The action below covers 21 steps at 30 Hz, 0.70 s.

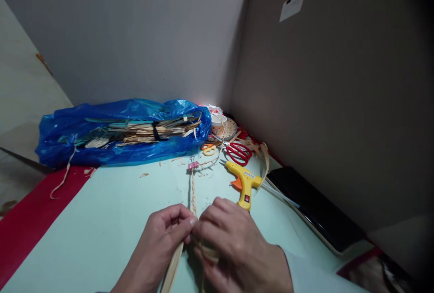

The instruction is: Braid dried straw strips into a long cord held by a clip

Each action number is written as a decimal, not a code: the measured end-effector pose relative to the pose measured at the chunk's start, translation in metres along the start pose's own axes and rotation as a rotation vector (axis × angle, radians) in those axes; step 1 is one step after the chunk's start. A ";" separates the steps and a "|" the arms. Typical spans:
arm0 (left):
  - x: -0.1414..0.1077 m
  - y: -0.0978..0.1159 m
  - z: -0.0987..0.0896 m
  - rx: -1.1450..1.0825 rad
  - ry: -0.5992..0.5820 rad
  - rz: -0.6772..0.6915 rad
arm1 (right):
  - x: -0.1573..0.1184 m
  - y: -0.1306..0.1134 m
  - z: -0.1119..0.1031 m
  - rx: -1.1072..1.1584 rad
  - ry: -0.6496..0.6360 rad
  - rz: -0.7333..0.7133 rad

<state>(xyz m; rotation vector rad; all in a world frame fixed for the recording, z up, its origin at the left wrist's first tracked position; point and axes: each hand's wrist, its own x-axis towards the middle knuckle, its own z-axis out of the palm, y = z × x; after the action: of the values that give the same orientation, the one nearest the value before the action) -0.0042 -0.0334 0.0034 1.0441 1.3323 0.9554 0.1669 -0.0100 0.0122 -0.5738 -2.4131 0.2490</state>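
A thin braid of pale plant-fibre strips (pixel 193 189) runs toward me from a pink binder clip (pixel 193 165) on the light green tabletop. My left hand (pixel 166 238) pinches the near end of the braid between thumb and index finger. A flat pale strip (pixel 172 268) hangs below that hand toward the bottom edge. Close beside it, touching or almost touching the left fingertips, my right hand (pixel 233 243) curls around more pale strips. Its palm side and most of what it grips are hidden. Just beyond the right knuckles lies a yellow glue gun (pixel 247 180) with an orange trigger.
At the back left, a blue plastic bag (pixel 101 155) holds bundled dried strips (pixel 145 131). Red-handled scissors (pixel 239 153), orange-handled scissors (pixel 208 149) and a patterned cup (pixel 218 122) stand near the corner. A black flat object (pixel 315 207) lies along the right wall. Scraps are scattered about.
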 end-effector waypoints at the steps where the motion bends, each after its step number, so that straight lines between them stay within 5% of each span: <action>1: -0.001 0.000 0.000 -0.016 0.001 -0.011 | 0.002 0.000 -0.004 0.112 0.005 0.115; 5: -0.003 0.003 0.001 -0.057 -0.023 -0.035 | 0.006 0.007 -0.013 0.563 -0.062 0.528; 11: -0.004 0.010 0.004 -0.018 -0.028 -0.005 | 0.009 0.019 -0.003 1.234 -0.088 0.785; 15: -0.003 0.010 0.005 0.039 -0.061 -0.010 | 0.011 0.021 0.002 1.043 -0.255 0.747; 21: -0.004 0.004 0.005 0.267 -0.013 -0.004 | 0.007 0.023 -0.001 0.791 -0.238 0.626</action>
<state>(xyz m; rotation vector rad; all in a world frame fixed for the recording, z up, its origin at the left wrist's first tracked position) 0.0007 -0.0364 0.0079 1.2460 1.4783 0.7800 0.1709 0.0137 0.0097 -0.9168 -2.0182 1.5134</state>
